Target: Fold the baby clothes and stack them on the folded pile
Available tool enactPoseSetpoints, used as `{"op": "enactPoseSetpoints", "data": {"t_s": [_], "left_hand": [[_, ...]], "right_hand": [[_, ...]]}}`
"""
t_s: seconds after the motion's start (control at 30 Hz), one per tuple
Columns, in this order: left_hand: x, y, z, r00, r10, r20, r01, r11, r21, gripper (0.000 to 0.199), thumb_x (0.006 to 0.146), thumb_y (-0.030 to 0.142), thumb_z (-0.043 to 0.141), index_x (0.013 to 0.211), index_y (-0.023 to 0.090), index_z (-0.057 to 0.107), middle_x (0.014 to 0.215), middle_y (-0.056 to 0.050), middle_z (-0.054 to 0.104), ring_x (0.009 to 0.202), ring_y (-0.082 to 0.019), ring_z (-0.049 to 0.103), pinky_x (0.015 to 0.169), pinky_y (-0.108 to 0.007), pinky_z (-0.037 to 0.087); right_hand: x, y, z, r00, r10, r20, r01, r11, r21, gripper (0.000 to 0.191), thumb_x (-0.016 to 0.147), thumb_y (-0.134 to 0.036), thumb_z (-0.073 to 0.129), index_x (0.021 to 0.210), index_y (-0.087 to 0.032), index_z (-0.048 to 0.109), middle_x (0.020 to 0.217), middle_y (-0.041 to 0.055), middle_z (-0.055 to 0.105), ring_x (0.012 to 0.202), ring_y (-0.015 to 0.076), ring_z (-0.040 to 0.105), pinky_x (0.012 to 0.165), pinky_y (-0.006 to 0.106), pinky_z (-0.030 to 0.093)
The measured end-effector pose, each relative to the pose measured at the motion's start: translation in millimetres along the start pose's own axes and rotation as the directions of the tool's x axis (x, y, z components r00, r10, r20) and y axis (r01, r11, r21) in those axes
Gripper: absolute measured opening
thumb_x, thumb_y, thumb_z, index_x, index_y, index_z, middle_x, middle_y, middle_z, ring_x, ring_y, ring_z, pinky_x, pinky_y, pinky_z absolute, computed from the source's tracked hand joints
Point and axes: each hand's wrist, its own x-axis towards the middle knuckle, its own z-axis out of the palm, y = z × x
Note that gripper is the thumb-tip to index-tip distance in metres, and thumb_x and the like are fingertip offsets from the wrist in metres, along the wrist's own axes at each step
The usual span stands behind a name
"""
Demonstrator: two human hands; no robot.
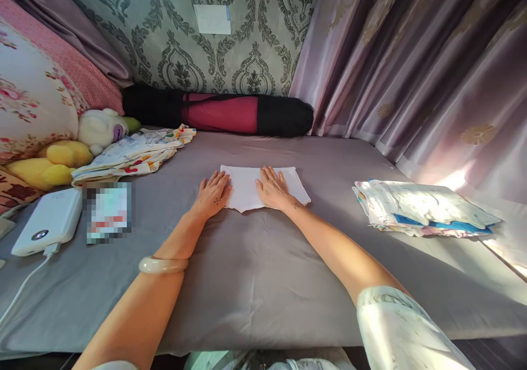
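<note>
A small white cloth (244,188) lies flat on the grey sheet in the middle, its lower edge coming to a point. My left hand (214,194) rests on the cloth's left edge with the fingers spread and nothing held. Palm down on the right part of the cloth, my right hand (273,188) has its fingers stretched out and also holds nothing. A pale bangle (163,265) is on my left forearm.
Folded clothes (428,205) are stacked at the right. At the left are a white power bank (49,222) with a cable, a blurred packet (109,212), patterned cloth (135,153) and plush toys (102,130). A black and red roll (222,112) lies along the wall.
</note>
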Motion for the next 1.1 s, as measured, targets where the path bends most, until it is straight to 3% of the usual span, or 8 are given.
{"op": "enactPoseSetpoints", "data": {"t_s": [0.17,0.43,0.57,0.73,0.9,1.1], "left_hand": [[-0.9,-5.0,2.8,0.999,0.002,-0.039,-0.002,1.000,-0.021,0.047,0.097,0.034,0.033,0.141,0.020,0.044,0.152,-0.012,0.041,0.145,-0.028,0.028,0.115,-0.057,0.024],[-0.2,-6.9,0.4,0.992,-0.080,-0.099,0.073,0.995,-0.065,0.047,0.093,0.023,0.037,0.139,0.017,0.044,0.149,-0.016,0.045,0.142,-0.028,0.034,0.114,-0.053,0.029],[2.2,-8.6,-2.1,0.965,-0.180,-0.193,0.160,0.980,-0.115,0.043,0.092,0.018,0.034,0.133,0.016,0.048,0.141,-0.017,0.052,0.138,-0.028,0.041,0.110,-0.050,0.036],[4.8,-10.4,-3.7,0.923,-0.274,-0.270,0.239,0.958,-0.157,0.042,0.089,0.013,0.033,0.127,0.013,0.052,0.131,-0.019,0.059,0.125,-0.028,0.054,0.103,-0.046,0.044],[5.1,-12.1,-4.0,0.895,-0.309,-0.321,0.248,0.944,-0.217,0.045,0.085,0.011,0.035,0.125,0.017,0.054,0.126,-0.015,0.062,0.120,-0.028,0.057,0.100,-0.048,0.047],[5.7,-13.8,-4.4,0.890,-0.319,-0.327,0.254,0.940,-0.226,0.045,0.084,0.011,0.034,0.124,0.013,0.055,0.123,-0.017,0.063,0.118,-0.029,0.058,0.098,-0.048,0.047]], "right_hand": [[6.6,-21.1,11.5,1.000,-0.024,0.000,0.024,1.000,0.013,0.060,0.100,-0.038,0.021,0.150,-0.006,0.031,0.159,0.0149,0.026,0.148,0.0255,0.017,0.119,0.048,0.009],[7.9,-19.9,13.5,1.000,-0.011,0.022,0.011,1.000,0.004,0.060,0.100,-0.038,0.023,0.150,-0.006,0.032,0.158,0.0150,0.027,0.147,0.0265,0.019,0.118,0.051,0.010],[15.1,-35.1,11.1,1.000,-0.004,0.014,0.003,1.000,0.021,0.059,0.100,-0.036,0.024,0.150,-0.006,0.031,0.159,0.0152,0.025,0.148,0.0264,0.017,0.118,0.051,0.010],[19.1,-59.9,18.6,0.995,-0.092,-0.025,0.093,0.994,0.049,0.058,0.100,-0.036,0.024,0.150,-0.007,0.031,0.159,0.0147,0.027,0.148,0.0254,0.017,0.118,0.049,0.010],[17.4,-63.5,23.7,0.993,-0.109,-0.053,0.111,0.994,0.024,0.057,0.100,-0.035,0.024,0.148,-0.005,0.035,0.157,0.0158,0.031,0.146,0.0267,0.021,0.118,0.048,0.011],[29.9,-68.7,19.7,0.993,-0.115,0.004,0.115,0.993,0.008,0.057,0.100,-0.034,0.024,0.148,-0.005,0.035,0.157,0.0162,0.030,0.146,0.0276,0.021,0.117,0.051,0.012]]}}
